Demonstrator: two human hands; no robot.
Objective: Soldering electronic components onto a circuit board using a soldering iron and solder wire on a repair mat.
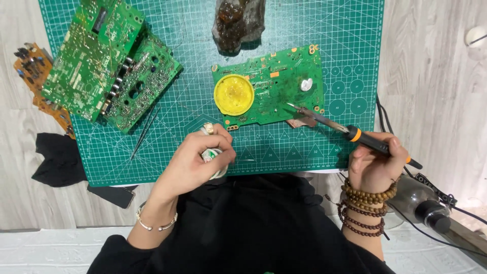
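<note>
One soldering iron (350, 133), tip pointing upper-left.

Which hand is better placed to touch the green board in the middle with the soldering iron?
Right. The right hand holds the soldering iron, whose tip is at the green board. The left hand holds a small spool.

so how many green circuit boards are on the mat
3. Two overlap at the mat's upper left, a larger board lying over another; the third sits at centre, under the soldering iron tip. Others may be hidden beneath.
</note>
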